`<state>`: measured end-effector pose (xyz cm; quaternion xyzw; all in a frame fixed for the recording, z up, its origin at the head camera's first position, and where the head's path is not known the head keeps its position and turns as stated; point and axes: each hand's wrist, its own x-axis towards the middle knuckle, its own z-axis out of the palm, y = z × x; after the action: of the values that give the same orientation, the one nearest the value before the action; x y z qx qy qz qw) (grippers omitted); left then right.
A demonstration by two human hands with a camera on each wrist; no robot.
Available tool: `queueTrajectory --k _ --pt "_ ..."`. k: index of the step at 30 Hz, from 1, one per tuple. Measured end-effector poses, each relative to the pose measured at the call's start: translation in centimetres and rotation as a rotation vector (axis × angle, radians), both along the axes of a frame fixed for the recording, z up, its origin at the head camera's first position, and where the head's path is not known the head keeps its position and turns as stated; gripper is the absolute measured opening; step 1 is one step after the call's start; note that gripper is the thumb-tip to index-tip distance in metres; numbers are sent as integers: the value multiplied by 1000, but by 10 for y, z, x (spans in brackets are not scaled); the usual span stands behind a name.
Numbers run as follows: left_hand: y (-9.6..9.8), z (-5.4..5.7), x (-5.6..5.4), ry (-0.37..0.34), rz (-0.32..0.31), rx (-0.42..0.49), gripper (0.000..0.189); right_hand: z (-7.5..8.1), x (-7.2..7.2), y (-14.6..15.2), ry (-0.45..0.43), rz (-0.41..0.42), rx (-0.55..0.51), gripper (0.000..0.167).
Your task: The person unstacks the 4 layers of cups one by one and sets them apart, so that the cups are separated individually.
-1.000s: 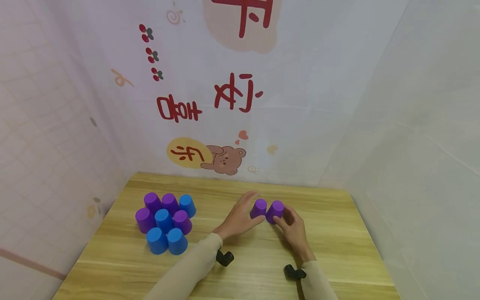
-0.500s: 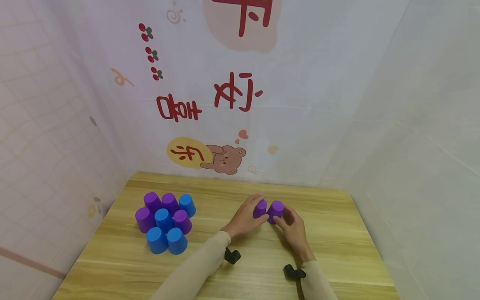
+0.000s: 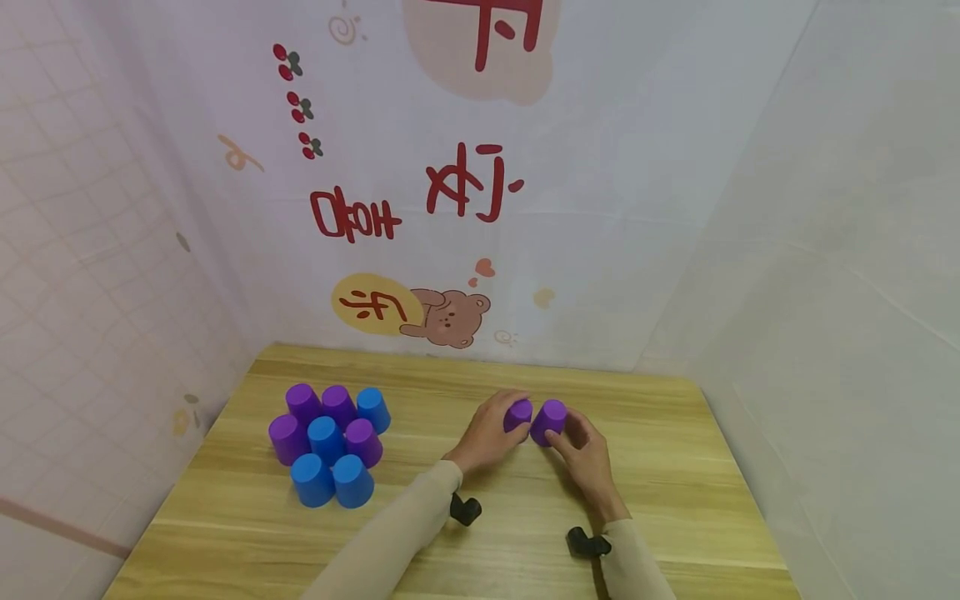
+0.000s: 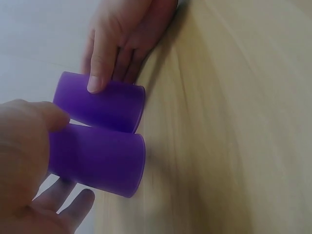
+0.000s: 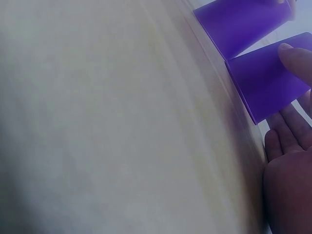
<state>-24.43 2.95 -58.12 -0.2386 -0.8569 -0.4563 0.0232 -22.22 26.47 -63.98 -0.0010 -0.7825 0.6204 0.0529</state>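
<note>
Two purple cups stand upside down side by side on the right half of the table, their rims close together. My left hand (image 3: 489,429) grips the left purple cup (image 4: 105,158), thumb on the near side and fingers round the far side. On the right purple cup (image 3: 548,422), my right hand (image 3: 587,460) has its thumb against the near side. The right wrist view shows this cup (image 5: 268,80) between the right thumb and the fingers behind it, its rim down at the table.
At the left of the wooden table (image 3: 480,558) stands a cluster of several upside-down cups, among them a purple cup (image 3: 288,439) and a blue cup (image 3: 312,479). A printed white cloth (image 3: 600,208) hangs behind, with white walls on both sides.
My left hand has moved slightly right and its fingers have gone round the left purple cup, thumb now on its near side. The right hand keeps its place on the other cup.
</note>
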Motion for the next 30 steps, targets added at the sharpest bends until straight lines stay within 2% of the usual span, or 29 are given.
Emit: queueTrajectory --k 7,13,16,25,30 --pt "-3 -4 -2 16 14 32 49 -1 0 1 -3 -5 -11 59" --pt "-3 -1 0 16 44 45 44 -1 0 1 5 -2 -4 60" --pt "-5 3 3 13 72 59 44 -1 0 1 5 -6 3 60" --pt "-16 25 16 -56 136 151 44 -2 1 0 21 -1 25 58" --pt "-25 36 23 -14 162 187 43 -2 2 0 28 -2 19 58"
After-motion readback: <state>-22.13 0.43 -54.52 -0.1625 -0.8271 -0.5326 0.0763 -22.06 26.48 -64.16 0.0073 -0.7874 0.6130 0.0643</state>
